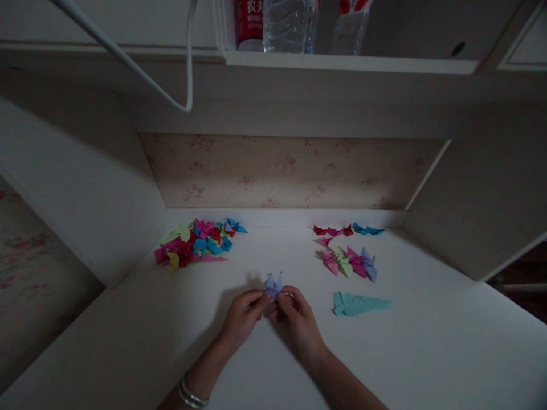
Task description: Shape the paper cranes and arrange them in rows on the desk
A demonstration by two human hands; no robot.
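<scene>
A small lavender origami crane (pixel 273 285) is held up over the white desk between both hands, its two narrow points standing upward. My left hand (pixel 244 316) pinches its left side between thumb and fingers. On the opposite side my right hand (pixel 298 322) grips it the same way, fingers curled. Part of the crane's lower body is hidden behind the fingertips. Right of my right hand lies a folded teal paper piece (pixel 359 304), long and tapering to the right.
Many folded paper pieces form a pile (pixel 192 245) at the back left. Several paper cranes (pixel 350 263) stand in a row at right, with red and blue folded pieces (pixel 368 230) behind. Overhead, a shelf (pixel 350 61) holds bottles (pixel 285 25); a white cable (pixel 149 85) hangs down.
</scene>
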